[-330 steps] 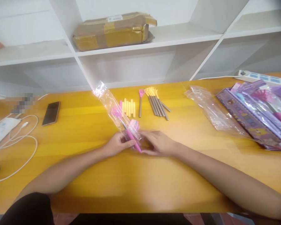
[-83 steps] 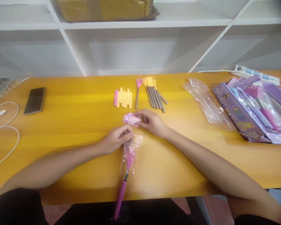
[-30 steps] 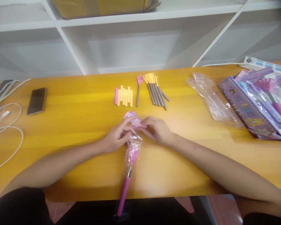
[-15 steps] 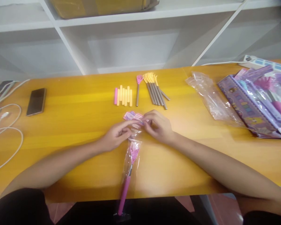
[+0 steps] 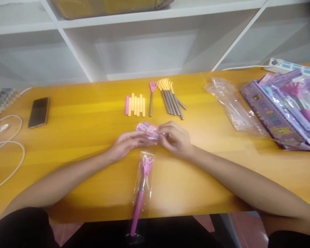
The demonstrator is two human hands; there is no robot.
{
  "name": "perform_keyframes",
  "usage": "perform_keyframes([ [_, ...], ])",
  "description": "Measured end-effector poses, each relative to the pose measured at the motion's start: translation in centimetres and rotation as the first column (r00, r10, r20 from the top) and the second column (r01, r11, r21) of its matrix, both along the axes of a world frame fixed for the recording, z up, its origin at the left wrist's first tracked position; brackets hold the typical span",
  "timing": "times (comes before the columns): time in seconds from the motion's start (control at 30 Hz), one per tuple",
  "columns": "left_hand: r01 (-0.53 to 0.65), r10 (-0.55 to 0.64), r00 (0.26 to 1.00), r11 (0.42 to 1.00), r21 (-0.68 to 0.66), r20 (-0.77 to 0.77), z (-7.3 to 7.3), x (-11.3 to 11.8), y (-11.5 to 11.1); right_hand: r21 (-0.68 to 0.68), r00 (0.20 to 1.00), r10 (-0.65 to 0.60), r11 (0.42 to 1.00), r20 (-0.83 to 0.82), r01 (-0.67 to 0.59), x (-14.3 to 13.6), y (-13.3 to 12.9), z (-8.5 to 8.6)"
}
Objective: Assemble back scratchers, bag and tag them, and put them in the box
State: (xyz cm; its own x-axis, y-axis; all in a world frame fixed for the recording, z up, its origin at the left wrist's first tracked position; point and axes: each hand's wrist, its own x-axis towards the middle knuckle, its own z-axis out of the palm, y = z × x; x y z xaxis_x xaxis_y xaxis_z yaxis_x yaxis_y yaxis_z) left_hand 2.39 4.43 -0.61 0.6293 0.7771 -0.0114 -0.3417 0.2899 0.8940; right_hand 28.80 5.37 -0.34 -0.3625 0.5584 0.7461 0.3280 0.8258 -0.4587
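Two bare hands work side by side over small pink printed cards at the middle of a wooden table (image 5: 93,137). The right hand (image 5: 176,139) pinches the edge of one pink card (image 5: 152,131) between thumb and fingers. The left hand (image 5: 125,144) reaches in from the left with its fingers stretched out and close together, their tips beside the same card; whether they grip anything cannot be told. More cards (image 5: 142,126) lie fanned just to the far left of the pinched one.

On the near side of the hands, a pink hand-shaped scratcher (image 5: 137,213) lies in a clear sleeve (image 5: 150,179), its head pointing to the far side and its handle reaching past the table's near edge.

Farther off, a pink tube (image 5: 126,105) and six yellow tubes (image 5: 135,105) line up beside a pink-headed metal rod (image 5: 151,103) and a cluster of yellow-headed rods (image 5: 170,100). At right, clear plastic packaging (image 5: 235,106) touches a purple box (image 5: 271,119) packed with wrapped items. A phone (image 5: 39,112) and a white cable (image 5: 9,142) lie at left, and a taped cardboard box (image 5: 105,7) sits on the shelf (image 5: 155,15) beyond.
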Motion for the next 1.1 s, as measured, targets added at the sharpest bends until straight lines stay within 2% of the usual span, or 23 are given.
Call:
perform_keyframes([
  [0.23, -0.032, 0.037, 0.998, 0.994, -0.102, 0.047, 0.55, 0.07, 0.31, -0.032, 0.997, 0.068, 0.997, 0.033, -0.067, 0.29, 0.01, 0.18],
  [0.4, -0.039, 0.045, 0.998, 0.988, -0.149, 0.038, 0.63, -0.12, 0.61, -0.002, 0.994, 0.099, 0.995, 0.038, -0.099, 0.37, 0.03, 0.25],
  [0.73, -0.031, 0.038, 0.999, 0.987, -0.157, 0.037, 0.69, -0.05, 0.65, 0.038, 0.987, 0.149, 0.988, 0.063, -0.151, 0.38, 0.22, 0.29],
  [1.1, -0.041, 0.044, 0.999, 0.992, -0.116, 0.031, 0.48, -0.12, 0.57, 0.015, 0.974, 0.209, 0.977, 0.092, -0.211, 0.29, 0.41, 0.06],
])
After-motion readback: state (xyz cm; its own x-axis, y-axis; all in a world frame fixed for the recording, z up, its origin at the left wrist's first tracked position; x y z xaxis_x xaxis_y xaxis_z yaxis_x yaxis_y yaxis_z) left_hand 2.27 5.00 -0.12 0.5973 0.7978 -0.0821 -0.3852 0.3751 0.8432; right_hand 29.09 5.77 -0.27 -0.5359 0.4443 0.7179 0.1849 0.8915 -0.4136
